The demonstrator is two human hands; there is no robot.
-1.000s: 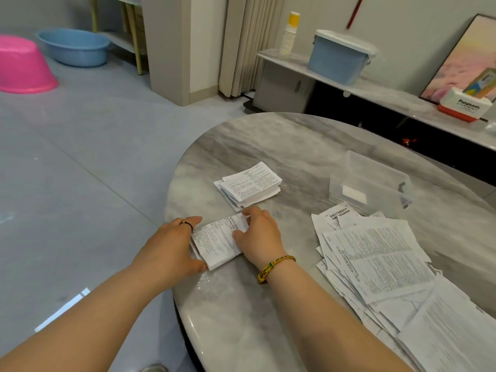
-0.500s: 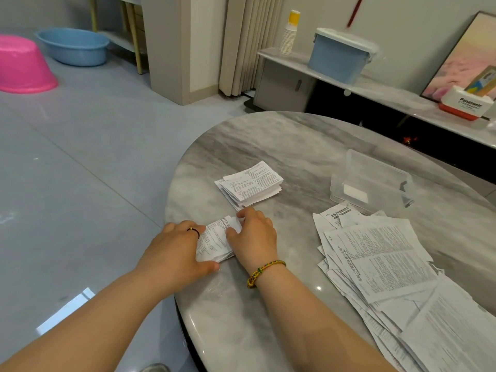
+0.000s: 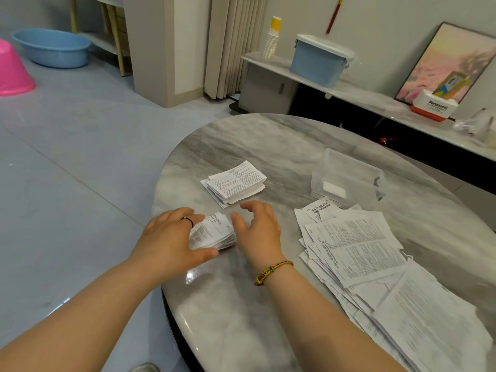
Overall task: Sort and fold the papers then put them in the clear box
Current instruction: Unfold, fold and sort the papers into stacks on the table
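A small folded paper (image 3: pixel 213 232) lies near the table's left edge, its layers fanning at the right side. My left hand (image 3: pixel 171 237) covers its left end, fingers over the top and thumb along its near edge, holding it. My right hand (image 3: pixel 257 229) hovers just right of it with loosely curled fingers and holds nothing. A stack of folded papers (image 3: pixel 233 182) sits just beyond the hands. The clear box (image 3: pixel 349 178) stands at the right rear, with a white piece inside. A spread pile of unfolded printed sheets (image 3: pixel 375 264) covers the table's right side.
The grey marble table (image 3: pixel 241 140) is oval, and its left edge runs close to my left hand. Behind it a low shelf carries a blue lidded bin (image 3: pixel 319 60), paper cups (image 3: pixel 271 38) and a white box (image 3: pixel 433 107). Pink (image 3: pixel 13 73) and blue basins (image 3: pixel 51 48) sit on the floor.
My right hand has lifted off the folded paper and drawn slightly right. The paper is now smaller and thicker, and my left hand stays on its left end.
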